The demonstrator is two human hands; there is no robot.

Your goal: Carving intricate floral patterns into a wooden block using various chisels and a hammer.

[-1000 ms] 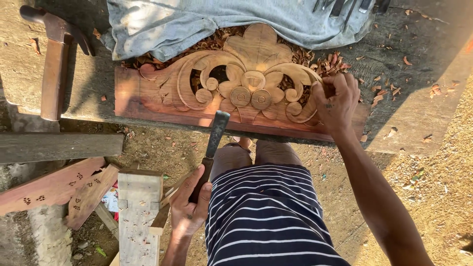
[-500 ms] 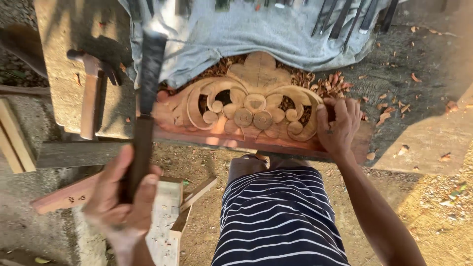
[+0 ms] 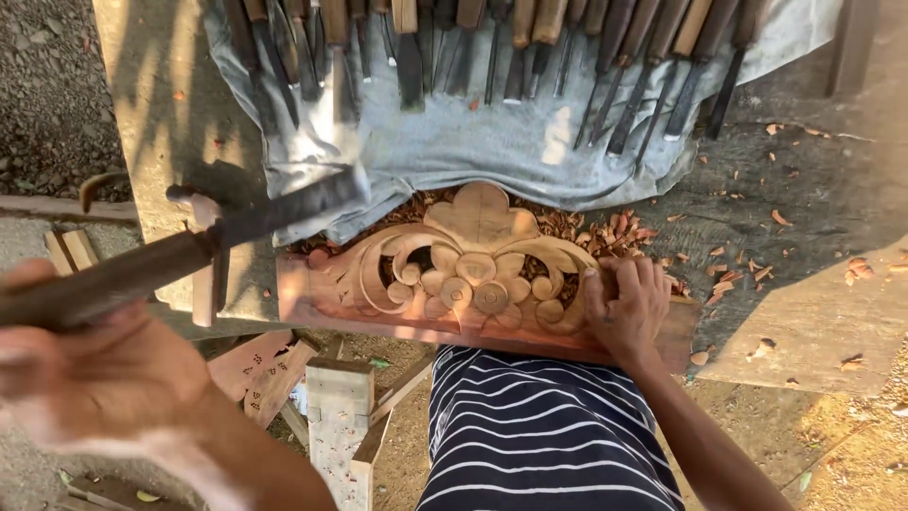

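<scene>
A grey cloth [image 3: 492, 151] with dark chisels in a row [image 3: 530, 47] fills the top. Mid-frame lies the reddish carved wooden panel [image 3: 473, 274]; the right hand [image 3: 629, 308] presses flat on it. At left, the blurry left hand [image 3: 85, 378] seems wrapped around a long chisel [image 3: 180, 251].

The left hand [image 3: 90, 374] is raised up close to the camera, so it's blurred and looks big in the lower left. It's curled into a closed grip, knuckles toward the view, with the forearm running down and right out of the bottom edge. The right hand [image 3: 627, 308] is stretched out forward, arm nearly straight from the lower right. It's laid palm down, fingers [image 3: 615, 274] bent and pressed flat, thumb tucked to the inside.
</scene>
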